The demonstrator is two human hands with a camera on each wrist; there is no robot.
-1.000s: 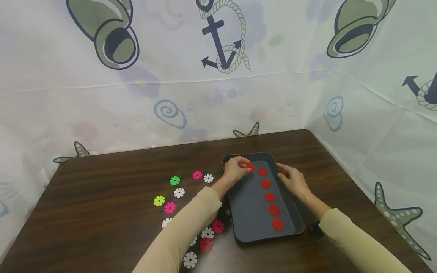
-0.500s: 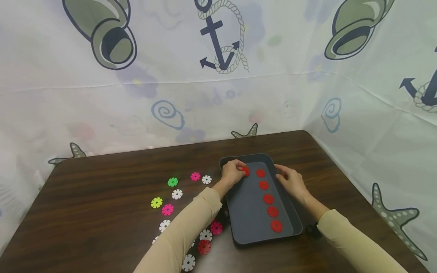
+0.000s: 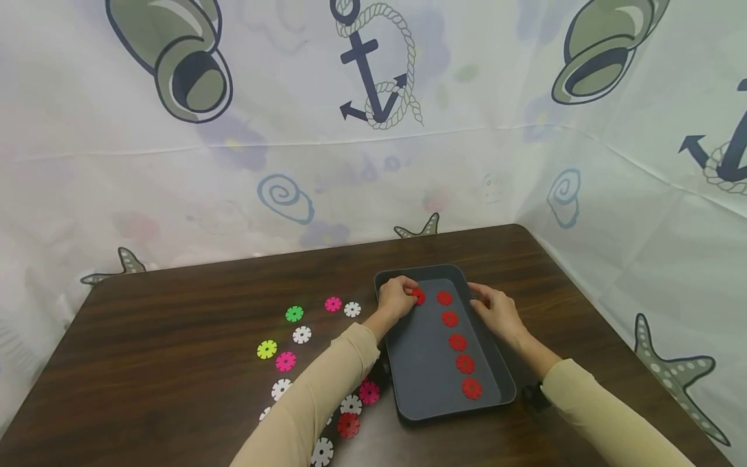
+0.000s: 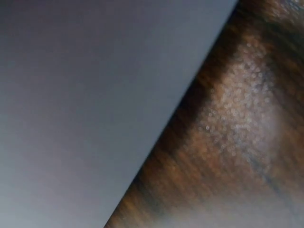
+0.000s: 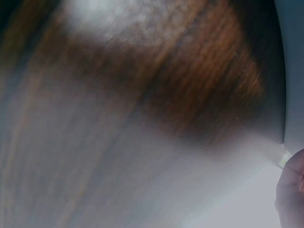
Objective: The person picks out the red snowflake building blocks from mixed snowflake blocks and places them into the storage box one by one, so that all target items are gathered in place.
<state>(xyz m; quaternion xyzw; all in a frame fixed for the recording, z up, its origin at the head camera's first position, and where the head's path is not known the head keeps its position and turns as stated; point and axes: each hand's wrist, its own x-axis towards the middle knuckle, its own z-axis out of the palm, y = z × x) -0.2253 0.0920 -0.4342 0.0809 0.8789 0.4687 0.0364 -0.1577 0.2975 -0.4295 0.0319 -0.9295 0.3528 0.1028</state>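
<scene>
My left hand [image 3: 396, 298] reaches over the far left part of the grey tray [image 3: 417, 376]. Its thumb and fingers pinch a red interlocking disc [image 3: 418, 296], a flat notched piece close over the tray floor. Several matching red discs [image 3: 458, 342] lie in a column along the tray's right side. At the right rim, my right hand [image 3: 498, 314] rests its fingertips and thumb against the edge. The left wrist view shows the tray [image 4: 85, 104] at close range but no hand. Some fingers of the right hand [image 5: 290, 192] show at the right wrist view's lower right corner.
Left of the tray, loose notched discs lie on the dark wooden table [image 3: 175, 337]: a green disc [image 3: 294, 314], a yellow disc [image 3: 267, 349], plus pink, white and red ones. My left sleeve [image 3: 327, 383] covers some. A printed cloth [image 3: 327, 155] hangs behind the table.
The left hand has brought the red disc a little left and lower over the tray's far end. My right hand stays at the rim. The whole view has shifted slightly.
</scene>
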